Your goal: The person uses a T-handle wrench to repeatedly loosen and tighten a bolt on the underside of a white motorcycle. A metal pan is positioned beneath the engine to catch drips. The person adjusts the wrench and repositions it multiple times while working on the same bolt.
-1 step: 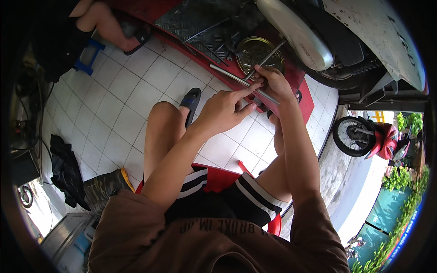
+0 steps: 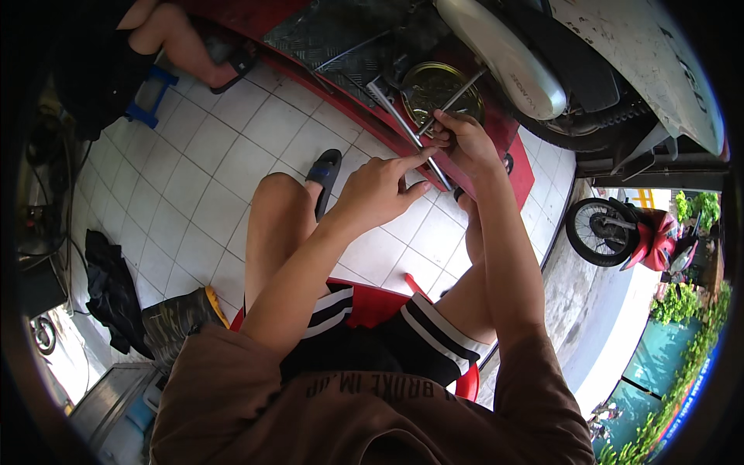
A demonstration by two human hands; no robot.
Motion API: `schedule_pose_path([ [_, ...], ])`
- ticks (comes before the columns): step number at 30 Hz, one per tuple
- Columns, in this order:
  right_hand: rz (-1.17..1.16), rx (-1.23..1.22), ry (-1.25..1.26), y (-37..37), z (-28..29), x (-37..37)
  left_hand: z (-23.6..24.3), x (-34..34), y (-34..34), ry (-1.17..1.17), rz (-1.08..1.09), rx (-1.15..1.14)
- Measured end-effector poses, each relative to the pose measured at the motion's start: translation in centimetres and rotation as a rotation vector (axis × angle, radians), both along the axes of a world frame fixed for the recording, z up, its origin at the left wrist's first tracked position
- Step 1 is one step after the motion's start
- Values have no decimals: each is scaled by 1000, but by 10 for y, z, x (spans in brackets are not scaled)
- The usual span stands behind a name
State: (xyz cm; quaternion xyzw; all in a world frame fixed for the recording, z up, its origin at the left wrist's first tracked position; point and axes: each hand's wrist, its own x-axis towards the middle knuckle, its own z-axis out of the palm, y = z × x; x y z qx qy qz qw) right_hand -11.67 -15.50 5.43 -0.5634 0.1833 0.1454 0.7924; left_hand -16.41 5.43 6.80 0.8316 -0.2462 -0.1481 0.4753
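Observation:
My right hand (image 2: 457, 136) is closed on the shaft of a steel T-handle wrench (image 2: 463, 87), which slants up toward the white motorcycle's silver side part (image 2: 542, 89). The wrench's sliding crossbar (image 2: 393, 107) hangs at the lower end, steeply tilted. My left hand (image 2: 376, 186) is beside it, index finger stretched to the crossbar, thumb apart, other fingers curled with nothing visible in them. Behind my hands sit a round metal pan (image 2: 418, 81) and several loose tools (image 2: 349, 53) on a red motorcycle lift (image 2: 519, 182) with a tread-plate top.
A person's bare leg (image 2: 190, 54) is by a blue stool (image 2: 147, 97) at upper left. Black cloth (image 2: 108, 283) and a camouflage item (image 2: 174, 318) lie left of me on white tiles (image 2: 194, 209). A red motorcycle (image 2: 655, 236) stands outside at right.
The crossbar has turned clockwise, its upper end rising and its lower end swinging down and left. My left index finger and thumb have shifted slightly left with it.

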Motion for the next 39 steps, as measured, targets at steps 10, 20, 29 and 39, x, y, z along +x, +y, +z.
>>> schedule_pose_path([
  [10, -55, 63, 3, 5, 7, 2, -10, -3, -3, -73, -34, 76],
  [20, -56, 115, -12, 1, 11, 2, -10, -3, -2, -107, -198, 293],
  [29, -21, 58, 15, -5, 16, 0, -5, -4, -6, -143, -293, 184],
  [39, -57, 16, 35, -6, 19, 0, -11, -2, -7, -137, -113, -10],
])
